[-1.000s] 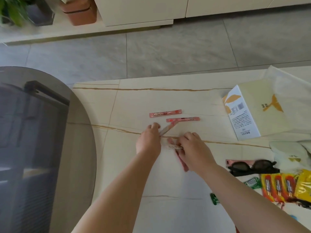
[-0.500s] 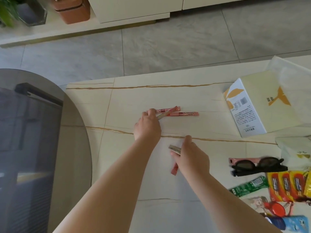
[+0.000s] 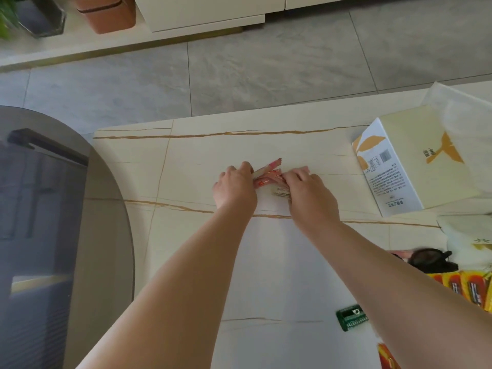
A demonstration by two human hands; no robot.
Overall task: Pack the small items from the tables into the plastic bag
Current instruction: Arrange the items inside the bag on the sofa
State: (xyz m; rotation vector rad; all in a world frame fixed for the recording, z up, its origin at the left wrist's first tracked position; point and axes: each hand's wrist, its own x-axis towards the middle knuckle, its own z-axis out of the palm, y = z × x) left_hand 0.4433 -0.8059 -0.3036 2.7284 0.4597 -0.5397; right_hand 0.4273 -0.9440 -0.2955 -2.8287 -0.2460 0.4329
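Near the middle of the pale stone-look table (image 3: 202, 262): left hand (image 3: 234, 189) and right hand (image 3: 310, 198) side by side, thin pink sachet sticks (image 3: 269, 173) between and under their fingers. To the right, lying flat, a cream rectangular carton (image 3: 415, 161), with a translucent plastic bag (image 3: 463, 113) behind it. Nearer on the right edge, dark sunglasses (image 3: 431, 261), then yellow-orange foil packets (image 3: 466, 288) in front of those. By the right forearm, a green foil sachet (image 3: 351, 316). Left of the table, a round smoked-glass table (image 3: 40, 209).

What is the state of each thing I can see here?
Left hand: grips pink sachets.
Right hand: grips sachets too.
Box: lying flat, closed.
Sunglasses: folded, on table.
Green packet: flat, untouched.
Yellow packets: flat, untouched.
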